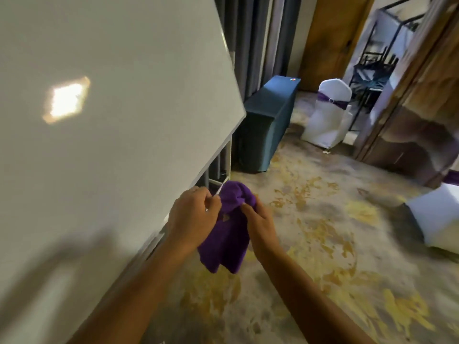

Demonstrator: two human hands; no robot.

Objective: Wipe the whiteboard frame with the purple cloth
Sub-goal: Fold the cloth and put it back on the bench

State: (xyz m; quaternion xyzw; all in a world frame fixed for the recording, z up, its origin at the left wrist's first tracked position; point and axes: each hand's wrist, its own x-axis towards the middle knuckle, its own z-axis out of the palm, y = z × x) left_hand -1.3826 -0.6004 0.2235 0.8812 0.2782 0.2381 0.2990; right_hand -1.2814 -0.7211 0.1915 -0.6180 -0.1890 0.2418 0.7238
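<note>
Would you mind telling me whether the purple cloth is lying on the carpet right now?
No, the purple cloth hangs above the carpet, gripped by the left hand and right hand.

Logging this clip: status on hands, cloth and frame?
Left hand and right hand both gripping purple cloth, bunched. Cloth just off whiteboard frame, contact unclear. Nothing blocking.

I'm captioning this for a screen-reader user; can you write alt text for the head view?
Both hands, left hand and right hand, bunch a purple cloth beside the lower edge of a tilted whiteboard. Behind, on patterned carpet, stand a teal-draped table and a white-covered chair.
</note>
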